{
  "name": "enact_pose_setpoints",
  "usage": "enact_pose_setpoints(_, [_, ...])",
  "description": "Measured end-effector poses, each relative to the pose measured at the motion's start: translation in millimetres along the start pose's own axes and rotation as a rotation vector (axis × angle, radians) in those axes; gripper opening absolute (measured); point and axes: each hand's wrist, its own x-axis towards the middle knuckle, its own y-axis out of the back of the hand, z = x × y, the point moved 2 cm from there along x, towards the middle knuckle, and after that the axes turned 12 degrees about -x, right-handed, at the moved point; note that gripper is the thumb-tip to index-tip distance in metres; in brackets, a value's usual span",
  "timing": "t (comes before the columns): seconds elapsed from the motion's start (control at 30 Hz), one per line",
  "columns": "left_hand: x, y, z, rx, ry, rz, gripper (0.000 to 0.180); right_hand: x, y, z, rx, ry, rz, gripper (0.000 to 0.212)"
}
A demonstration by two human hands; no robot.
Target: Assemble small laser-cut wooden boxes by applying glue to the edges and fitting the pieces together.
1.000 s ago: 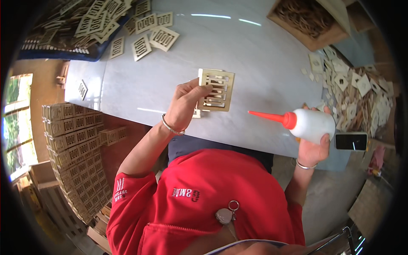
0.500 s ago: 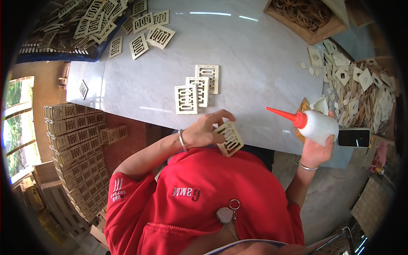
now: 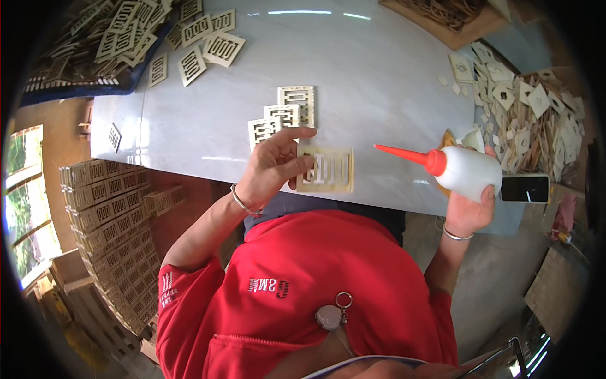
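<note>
Between the thumb and fingers of my left hand [image 3: 276, 161] is a pale slotted wooden panel [image 3: 331, 169], held by its left side over the table's near edge. My right hand [image 3: 472, 208] is wrapped round a white squeeze bottle [image 3: 472, 175], which lies tilted with its red nozzle [image 3: 404, 153] pointing left toward the panel. Just beyond my left hand, several similar slotted panels [image 3: 297, 98] rest overlapping in a stepped row on the table; my fingers partly cover the nearest ones.
A blue basket [image 3: 129, 85] heaped with slotted panels stands far left, with loose panels [image 3: 222, 48] beside it. Thin wooden pieces [image 3: 536, 120] pile up at right, near a phone [image 3: 525, 189]. A cardboard box [image 3: 442, 31] sits far right. Stacked panel blocks [image 3: 113, 234] rise left of the table [image 3: 214, 120].
My left hand has moved forward with the panel, turning it flatter and bringing it over the table edge. The bottle stays in my right hand, its nozzle slightly farther left and higher in view.
</note>
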Motion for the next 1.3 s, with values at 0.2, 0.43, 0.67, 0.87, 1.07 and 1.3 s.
enact_pose_setpoints(0.2, [10.7, -30.8, -5.6, -0.311, -0.060, 0.083, 0.016, -0.8, -7.6, -9.1, -0.159, 0.074, 0.051, 0.073])
enact_pose_setpoints(0.43, [4.2, -46.9, -4.2, -0.256, -0.067, 0.087, 0.013, 4.6, -16.0, -15.7, -0.340, 0.194, 0.034, 0.073])
enact_pose_setpoints(0.67, [2.2, -48.0, -3.8, -0.223, -0.102, 0.075, 0.013, 11.5, -30.0, -15.4, -0.392, 0.222, -0.069, 0.070])
enact_pose_setpoints(0.87, [0.8, -47.1, -4.2, -0.241, -0.121, 0.063, 0.013, 17.1, -37.1, -15.0, -0.350, 0.218, -0.063, 0.070])
enact_pose_setpoints(1.07, [1.6, -45.3, -3.3, -0.258, -0.146, 0.010, 0.014, 15.8, -34.8, -19.0, -0.356, 0.200, -0.079, 0.070])
enact_pose_setpoints(1.3, [0.8, -44.8, 0.6, -0.286, -0.136, 0.026, 0.012, 10.8, -18.2, -22.1, -0.431, 0.215, -0.061, 0.067])
